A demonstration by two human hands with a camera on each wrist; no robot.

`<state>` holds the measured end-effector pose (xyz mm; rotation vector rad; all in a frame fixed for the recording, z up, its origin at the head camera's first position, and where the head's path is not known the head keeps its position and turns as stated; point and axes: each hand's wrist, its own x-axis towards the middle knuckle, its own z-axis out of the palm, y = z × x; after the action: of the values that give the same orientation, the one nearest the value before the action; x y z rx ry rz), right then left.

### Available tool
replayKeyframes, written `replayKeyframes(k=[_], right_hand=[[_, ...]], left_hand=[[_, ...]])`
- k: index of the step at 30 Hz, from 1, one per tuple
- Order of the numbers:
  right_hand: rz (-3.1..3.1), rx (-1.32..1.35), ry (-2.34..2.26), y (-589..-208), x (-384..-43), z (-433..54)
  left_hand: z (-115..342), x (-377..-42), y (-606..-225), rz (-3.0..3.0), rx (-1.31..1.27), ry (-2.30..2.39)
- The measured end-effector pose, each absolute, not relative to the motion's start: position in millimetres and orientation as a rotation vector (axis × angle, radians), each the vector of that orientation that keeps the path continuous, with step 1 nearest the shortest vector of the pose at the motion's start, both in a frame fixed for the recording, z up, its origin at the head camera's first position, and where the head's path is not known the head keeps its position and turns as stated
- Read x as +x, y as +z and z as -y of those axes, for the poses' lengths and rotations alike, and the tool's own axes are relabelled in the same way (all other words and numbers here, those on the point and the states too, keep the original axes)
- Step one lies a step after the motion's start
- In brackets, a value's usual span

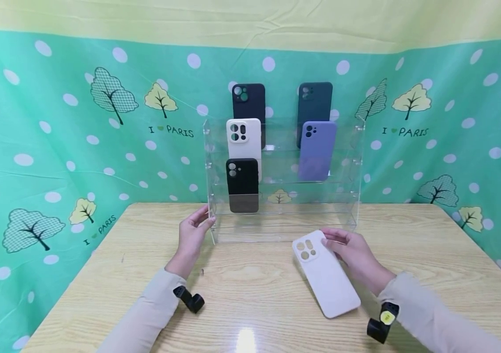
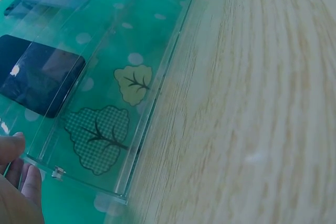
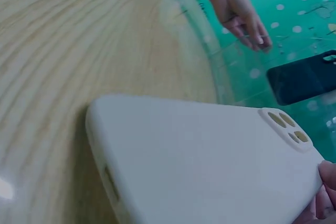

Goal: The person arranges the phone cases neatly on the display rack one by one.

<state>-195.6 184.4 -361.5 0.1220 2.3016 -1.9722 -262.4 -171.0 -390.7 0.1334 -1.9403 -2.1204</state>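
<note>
A white phone case (image 1: 330, 284) with a camera cut-out is held in my right hand (image 1: 358, 255), thumb on the face and fingers at its upper right edge. It tilts over the wooden table in front of a clear acrylic display stand (image 1: 210, 191). In the right wrist view the white case (image 3: 199, 156) fills the lower part, and only fingertips (image 3: 329, 174) show at its camera end. My left hand (image 1: 192, 240) grips the stand's left side panel low down, thumb in front; the left wrist view shows the thumb (image 2: 11, 148) at the panel edge.
On the stand's left are a dark case (image 1: 250, 103), a second white case (image 1: 250, 149) and a black case (image 1: 242, 179). To the right are a dark green case (image 1: 316, 100) and a purple case (image 1: 318, 147). A green patterned cloth (image 1: 153, 162) hangs behind the table (image 1: 241, 279).
</note>
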Motion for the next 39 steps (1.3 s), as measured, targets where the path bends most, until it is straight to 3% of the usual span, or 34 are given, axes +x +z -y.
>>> replayKeyframes(k=[22, 39], right_hand=[[-2.035, -0.093, -2.530, -277.8, -222.9, -181.5], [-1.939, -0.280, -2.965, -246.1, -265.5, -180.1]], left_hand=[[171.6, -262.8, -392.3, 1.967, 0.127, -2.106], [172.5, -264.9, -393.5, 1.967, 0.120, -2.109]])
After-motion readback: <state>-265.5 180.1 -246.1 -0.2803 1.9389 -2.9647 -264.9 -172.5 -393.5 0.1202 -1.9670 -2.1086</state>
